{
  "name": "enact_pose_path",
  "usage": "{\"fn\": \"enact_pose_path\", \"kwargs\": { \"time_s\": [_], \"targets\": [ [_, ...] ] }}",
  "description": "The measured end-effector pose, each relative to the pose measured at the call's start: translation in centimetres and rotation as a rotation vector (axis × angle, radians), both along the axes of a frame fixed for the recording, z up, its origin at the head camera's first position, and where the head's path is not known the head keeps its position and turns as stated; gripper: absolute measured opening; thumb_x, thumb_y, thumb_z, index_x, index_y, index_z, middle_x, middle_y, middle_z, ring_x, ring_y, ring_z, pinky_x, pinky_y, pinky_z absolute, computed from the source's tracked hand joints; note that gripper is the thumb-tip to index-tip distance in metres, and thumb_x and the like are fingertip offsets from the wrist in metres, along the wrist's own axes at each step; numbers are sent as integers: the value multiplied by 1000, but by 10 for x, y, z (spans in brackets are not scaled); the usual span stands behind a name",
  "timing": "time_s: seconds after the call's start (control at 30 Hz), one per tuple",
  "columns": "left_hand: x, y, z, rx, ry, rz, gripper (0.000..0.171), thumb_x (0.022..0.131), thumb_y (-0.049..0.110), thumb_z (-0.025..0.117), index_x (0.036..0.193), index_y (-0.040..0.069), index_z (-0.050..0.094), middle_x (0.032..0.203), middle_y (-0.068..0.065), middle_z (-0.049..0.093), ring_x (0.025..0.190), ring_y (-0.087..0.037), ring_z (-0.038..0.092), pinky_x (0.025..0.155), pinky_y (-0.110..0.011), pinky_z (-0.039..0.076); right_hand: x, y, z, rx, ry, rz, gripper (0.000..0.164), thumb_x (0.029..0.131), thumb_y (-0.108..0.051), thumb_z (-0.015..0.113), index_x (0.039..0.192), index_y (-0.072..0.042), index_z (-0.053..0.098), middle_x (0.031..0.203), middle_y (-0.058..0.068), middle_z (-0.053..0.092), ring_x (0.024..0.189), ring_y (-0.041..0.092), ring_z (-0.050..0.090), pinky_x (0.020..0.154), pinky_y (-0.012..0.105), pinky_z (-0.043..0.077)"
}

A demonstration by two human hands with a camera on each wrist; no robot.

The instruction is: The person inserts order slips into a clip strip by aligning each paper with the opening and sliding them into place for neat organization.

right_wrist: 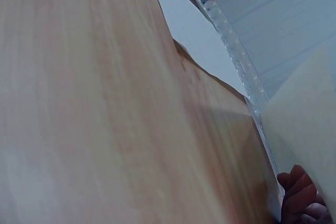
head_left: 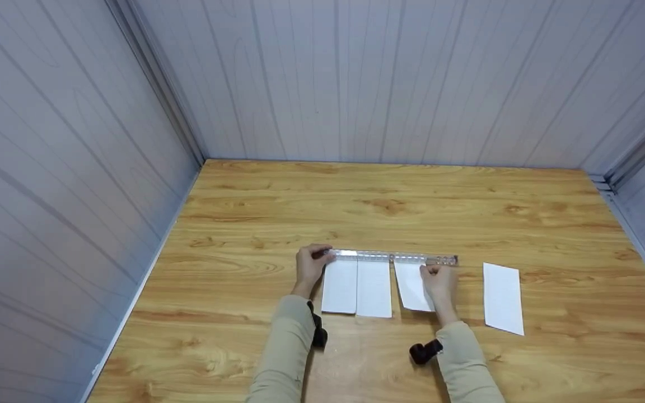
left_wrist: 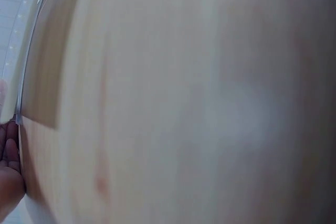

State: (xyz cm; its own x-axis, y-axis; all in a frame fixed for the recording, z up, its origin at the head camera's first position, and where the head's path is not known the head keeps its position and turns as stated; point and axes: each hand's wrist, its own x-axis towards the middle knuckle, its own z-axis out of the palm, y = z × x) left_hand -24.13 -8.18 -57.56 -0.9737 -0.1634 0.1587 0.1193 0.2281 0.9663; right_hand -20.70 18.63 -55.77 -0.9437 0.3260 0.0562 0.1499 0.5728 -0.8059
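A clear ruler (head_left: 375, 256) lies across the top edges of white paper pieces in the head view. My left hand (head_left: 307, 267) holds the ruler's left end between thumb and fingers, beside the leftmost paper (head_left: 339, 288). A second paper (head_left: 374, 291) lies close against that one. My right hand (head_left: 442, 284) pinches the right edge of a third paper (head_left: 411, 288), which tilts slightly, its lower end lifted off the table. In the right wrist view, this raised paper (right_wrist: 302, 114) stands beside the curled fingers (right_wrist: 299, 187). The left wrist view catches only part of the left hand (left_wrist: 9, 177).
A fourth white paper (head_left: 503, 299) lies apart on the right of the wood-grain table (head_left: 389, 207). Pale panel walls (head_left: 356, 84) bound the table at the back and sides. Dark wrist cameras (head_left: 426, 352) sit on both sleeves.
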Motion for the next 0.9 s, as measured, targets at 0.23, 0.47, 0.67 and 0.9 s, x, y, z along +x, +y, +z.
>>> {"fn": "enact_pose_path", "kwargs": {
  "time_s": [0.23, 0.47, 0.67, 0.9],
  "targets": [
    [0, 0, 1, 3, -12, 5, 18, 70, -5, 70, 88, -8, 66, 86, -19, 65, 81, -28, 60, 72, -32, 49, -1, -2, -2, -25, -6, -13, 17, 79, -5, 59, 68, 8, 65, 57, 5, 56, 52, 14, 46, 49, 24, 36],
    [2, 1, 5, 17, -11, -3, 17, 71, -6, 69, 88, -10, 66, 86, -21, 64, 82, -30, 59, 72, -31, 48, 0, -4, -1, -54, 4, -10, 18, 79, -3, 59, 65, 7, 63, 54, 1, 52, 51, 12, 43, 48, 24, 35],
    [1, 0, 2, 29, -2, -4, 18, 71, -4, 70, 88, -9, 66, 87, -21, 64, 82, -31, 59, 73, -35, 48, -1, -6, -2, -59, 2, -6, 18, 80, -4, 58, 65, 6, 63, 56, 3, 54, 52, 12, 44, 48, 24, 36],
    [1, 1, 0, 67, 15, -18, 18, 71, -6, 69, 88, -11, 65, 87, -25, 63, 84, -37, 58, 76, -43, 47, 0, -7, -1, -38, -3, -18, 18, 79, -6, 59, 66, 6, 64, 54, 2, 54, 51, 12, 44, 49, 25, 35]
  ]
}}
